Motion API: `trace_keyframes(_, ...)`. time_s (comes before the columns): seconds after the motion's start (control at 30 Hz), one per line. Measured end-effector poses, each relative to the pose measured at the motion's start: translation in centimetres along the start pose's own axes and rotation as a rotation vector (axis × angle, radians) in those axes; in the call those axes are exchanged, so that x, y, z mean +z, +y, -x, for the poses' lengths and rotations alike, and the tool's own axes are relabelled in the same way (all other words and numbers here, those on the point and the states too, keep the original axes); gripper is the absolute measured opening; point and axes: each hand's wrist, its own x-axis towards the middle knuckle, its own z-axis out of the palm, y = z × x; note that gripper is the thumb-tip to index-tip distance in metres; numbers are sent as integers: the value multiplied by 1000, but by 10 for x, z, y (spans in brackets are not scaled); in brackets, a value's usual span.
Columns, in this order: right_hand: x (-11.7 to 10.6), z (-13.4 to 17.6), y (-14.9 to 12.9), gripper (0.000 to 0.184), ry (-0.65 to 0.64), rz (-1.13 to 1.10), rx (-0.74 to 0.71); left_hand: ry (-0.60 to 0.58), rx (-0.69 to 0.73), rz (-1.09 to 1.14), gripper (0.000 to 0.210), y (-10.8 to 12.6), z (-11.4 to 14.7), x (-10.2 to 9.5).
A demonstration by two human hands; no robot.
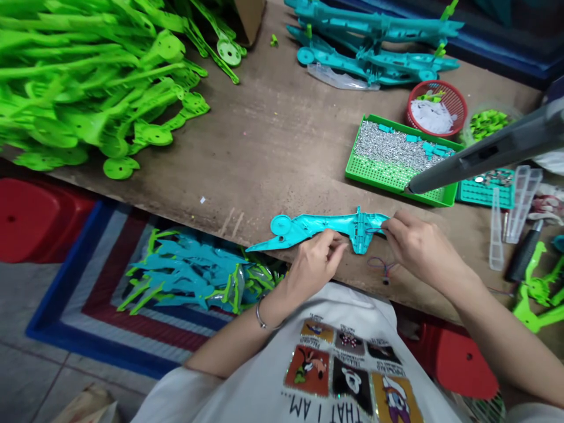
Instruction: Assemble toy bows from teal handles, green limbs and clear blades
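A long turquoise plastic shell (317, 225) lies hollow side up along the table's near edge, ribs and a crosspiece showing toward its right end. My left hand (318, 257) is closed at the shell's lower edge, just left of the crosspiece, its fingers curled against it. At the right end, my right hand (412, 239) pinches a thin dark wire (374, 230) over the shell; its fingertips partly hide that end. Below the right hand, thin red and blue wires (379, 262) loop on the table to a small dark component (386, 281).
Green plastic parts (101, 82) are heaped at left; turquoise shells (374, 53) are stacked at the back. A green tray (358, 167) holds screws, beside a red basket (462, 108). A grey tool (484, 150) hangs across the right. A blue-edged crate (48, 305) of parts sits below.
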Motion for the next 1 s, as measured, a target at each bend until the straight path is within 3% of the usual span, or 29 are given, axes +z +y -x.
trace_keyframes(0.17,29,-5,29,24,89,-372,26,89,-68,41,11,-5,0,-4)
trace_keyframes(0.3,49,-1,28,28,160,-491,58,175,58,-160,14,-4,-11,-7)
trace_keyframes(0.47,55,2,21,30,218,-513,124,-32,199,-489,16,10,-36,-13)
trace_keyframes(0.6,51,0,20,28,206,-508,149,-104,225,-642,20,14,-56,-15)
trace_keyframes(0.77,48,-5,11,24,206,-450,179,-281,206,-555,19,9,-70,-13)
trace_keyframes(1.0,48,-15,-5,24,110,-307,218,-352,148,-506,13,9,-68,-11)
